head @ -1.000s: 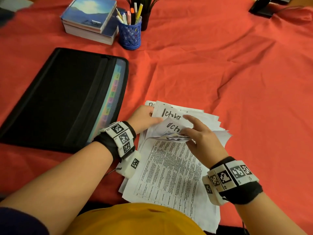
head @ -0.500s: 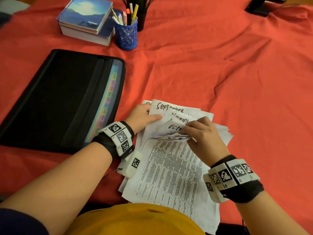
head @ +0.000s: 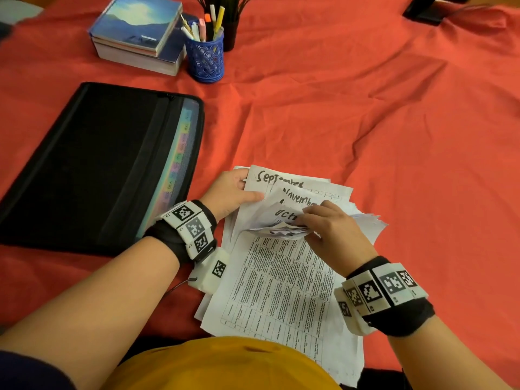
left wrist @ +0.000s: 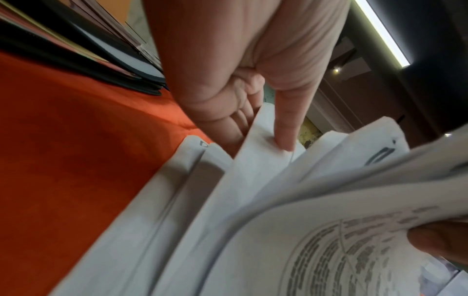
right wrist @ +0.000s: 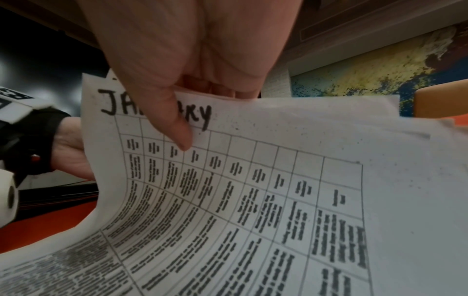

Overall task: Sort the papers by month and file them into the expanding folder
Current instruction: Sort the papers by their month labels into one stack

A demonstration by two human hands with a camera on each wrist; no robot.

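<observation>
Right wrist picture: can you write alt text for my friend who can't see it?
A right hand pinches the top edge of a curled paper handwritten "January", the thumb hiding the middle letters. A printed table of blurred text fills the sheet; the left wrist's band shows behind it.

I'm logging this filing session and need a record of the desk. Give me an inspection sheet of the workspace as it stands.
Surface: red cloth, wrinkled.
Job's things: stack of papers, headings September, November and a partly hidden one showing; expanding folder lying open, left of the stack.
Clutter: books; blue pen cup.
Grippers: left hand pinches the stack's far edge; right hand pinches lifted sheets, top one headed January.
Cables: thin wire at the left wrist.
Surroundings: dark object at the far right.
</observation>
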